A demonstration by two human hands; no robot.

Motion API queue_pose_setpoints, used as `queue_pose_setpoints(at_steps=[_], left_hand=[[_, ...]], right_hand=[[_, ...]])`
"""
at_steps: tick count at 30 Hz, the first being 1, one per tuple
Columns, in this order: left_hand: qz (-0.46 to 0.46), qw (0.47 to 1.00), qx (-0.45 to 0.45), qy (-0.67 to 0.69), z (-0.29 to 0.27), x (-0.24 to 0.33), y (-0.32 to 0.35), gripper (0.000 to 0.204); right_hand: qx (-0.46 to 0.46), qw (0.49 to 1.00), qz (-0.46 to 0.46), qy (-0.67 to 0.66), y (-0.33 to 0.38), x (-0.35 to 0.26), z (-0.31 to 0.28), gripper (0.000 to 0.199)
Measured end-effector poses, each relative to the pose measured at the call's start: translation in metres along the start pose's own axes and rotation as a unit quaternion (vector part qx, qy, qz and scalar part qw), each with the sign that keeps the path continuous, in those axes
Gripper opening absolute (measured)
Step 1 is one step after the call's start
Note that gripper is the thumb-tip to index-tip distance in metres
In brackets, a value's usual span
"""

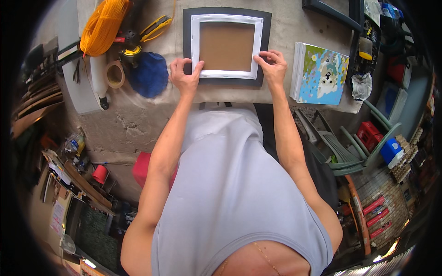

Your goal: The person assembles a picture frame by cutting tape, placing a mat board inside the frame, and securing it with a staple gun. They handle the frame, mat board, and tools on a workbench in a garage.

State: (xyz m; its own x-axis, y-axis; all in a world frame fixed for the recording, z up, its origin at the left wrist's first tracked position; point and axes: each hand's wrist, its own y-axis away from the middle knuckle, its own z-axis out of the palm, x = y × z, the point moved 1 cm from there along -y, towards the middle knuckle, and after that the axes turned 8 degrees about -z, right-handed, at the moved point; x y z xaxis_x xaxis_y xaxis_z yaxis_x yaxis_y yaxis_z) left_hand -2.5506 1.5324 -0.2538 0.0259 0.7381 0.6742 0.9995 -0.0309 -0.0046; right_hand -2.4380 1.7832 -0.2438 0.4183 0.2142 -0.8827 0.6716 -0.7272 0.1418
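Observation:
A white-edged stretched canvas lies back side up, its brown backing showing, inside a black picture frame on the cloth-covered table. My left hand is at the canvas's lower left side, thumb on the white bar and fingers curled at its outer edge. Across from it, my right hand grips the right bar the same way, slightly higher up. The painted face of this canvas is hidden. To the right of my right hand lies a stack of canvases with a colourful painting on top.
Orange cord, a yellow utility knife, a tape measure, a tape roll and a blue cloth lie on the left. Another black frame rests at the far right. A green plastic chair stands below the table.

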Motion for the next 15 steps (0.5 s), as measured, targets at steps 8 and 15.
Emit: queue_pose_setpoints(at_steps=[8,15], left_hand=[[0.0,0.998,-0.022,0.052,0.004,0.0,-0.005,0.045],[0.162,0.974,-0.045,-0.152,-0.01,0.005,-0.013,0.074]], right_hand=[[0.028,0.997,-0.006,-0.068,-0.003,0.012,0.005,0.029],[0.236,0.971,0.007,0.034,0.1,-0.02,-0.036,0.027]])
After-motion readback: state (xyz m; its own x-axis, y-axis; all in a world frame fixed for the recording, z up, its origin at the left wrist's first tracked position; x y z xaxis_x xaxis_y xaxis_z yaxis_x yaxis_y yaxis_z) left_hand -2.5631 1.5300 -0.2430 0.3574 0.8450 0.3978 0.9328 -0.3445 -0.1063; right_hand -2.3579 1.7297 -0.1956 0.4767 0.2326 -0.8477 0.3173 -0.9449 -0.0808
